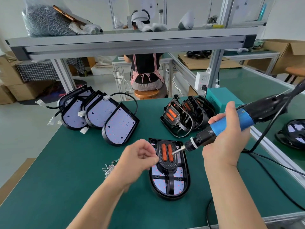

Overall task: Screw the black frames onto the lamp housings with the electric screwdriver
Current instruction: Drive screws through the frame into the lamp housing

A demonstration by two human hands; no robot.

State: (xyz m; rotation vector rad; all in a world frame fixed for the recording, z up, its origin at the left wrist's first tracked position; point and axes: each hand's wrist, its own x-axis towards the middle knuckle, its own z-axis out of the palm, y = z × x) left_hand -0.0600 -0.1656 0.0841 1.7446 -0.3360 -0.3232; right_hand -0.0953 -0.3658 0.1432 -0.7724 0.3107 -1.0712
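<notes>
- Head view: right hand point(228, 139) wraps the blue screwdriver point(247, 119), its bit tilted over the frame point(167, 160).
- Left hand point(140, 157) is curled and blurred; whether it pinches anything is unclear.
- Ribbed black frame lies on the D-shaped housing point(165, 196), on the green table point(74, 179).

Right hand point(226, 139) grips the electric screwdriver point(234, 124) by its blue body, tilted. The bit point(177, 150) hangs over the orange insert of the black frame point(167, 160). The frame sits on a lamp housing point(185, 182) near the desk point(66, 171) front edge, centre. Left hand point(138, 157) is just left of the frame with fingers curled to the thumb, blurred; can't tell if it pinches anything. Loose screws point(110, 166) lie left of it. Bare housings stack point(100, 113) is at back left, spare frames stack point(184, 116) at back right.
</notes>
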